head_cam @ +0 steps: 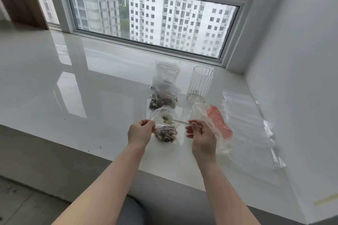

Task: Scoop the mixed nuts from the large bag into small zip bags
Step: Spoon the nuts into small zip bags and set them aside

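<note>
left hand (140, 132) pinches the small zip bag (165, 129) open near the sill's front edge so the white spoon (173, 119), held by the right hand (200, 136), can tip nuts in (large bag (216, 124) beside).

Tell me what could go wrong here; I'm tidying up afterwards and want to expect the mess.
1. The left hand pinches only one edge of the small bag, so its mouth could sag and nuts from the spoon could spill onto the counter.
2. The right hand holds the spoon by its handle tip; a wobble may tip the load.
3. The filled bags behind stand near the glass; a stray elbow might topple them.
</note>
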